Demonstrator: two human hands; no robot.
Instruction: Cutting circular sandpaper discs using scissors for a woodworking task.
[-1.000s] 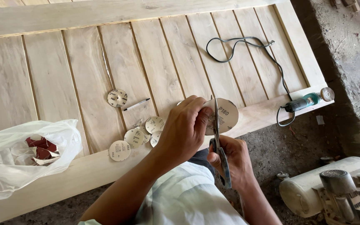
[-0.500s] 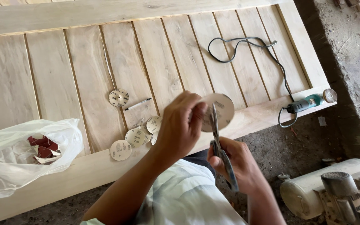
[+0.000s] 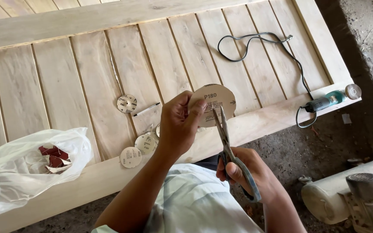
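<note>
Bright, even daylight; soft shadows; sharp focus; slight wide-angle edge distortion.

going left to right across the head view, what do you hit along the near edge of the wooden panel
clear plastic bag → loose sanding discs → left hand holding a round sanding disc → scissors in the right hand → angle grinder

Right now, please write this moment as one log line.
left hand: holds sanding disc | right hand: scissors cutting into disc | below: wooden door panel
</note>
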